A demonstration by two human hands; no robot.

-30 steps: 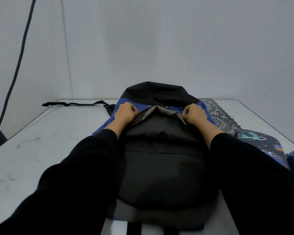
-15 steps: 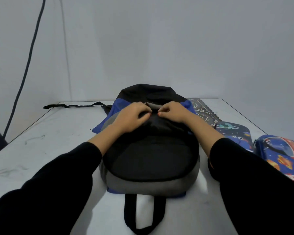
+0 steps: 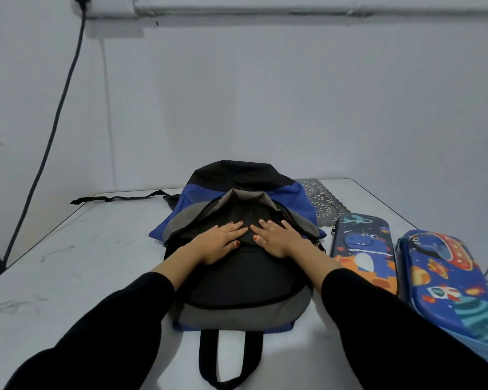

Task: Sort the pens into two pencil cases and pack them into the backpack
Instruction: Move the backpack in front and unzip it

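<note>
Both hands have unclenched: left hand (image 3: 220,244) and right hand (image 3: 278,239) lie flat, fingers (image 3: 231,225) straight and holding nothing, on the limp black backpack (image 3: 237,285), which lies gape-mouthed on the surface (image 3: 82,263). It seems best to hold that soft mouth wide with one hand. The other can then slide the rigid, glossy dinosaur case (image 3: 362,249) and rocket case (image 3: 445,282), just beside the backpack, in lengthwise.

Scuffed white table (image 3: 82,263); dark cable (image 3: 52,130) from wall socket (image 3: 110,4); patterned mat (image 3: 319,198).

No readable text, labels, brands or numbers; pencil cases (image 3: 362,249) show cartoon prints only.
</note>
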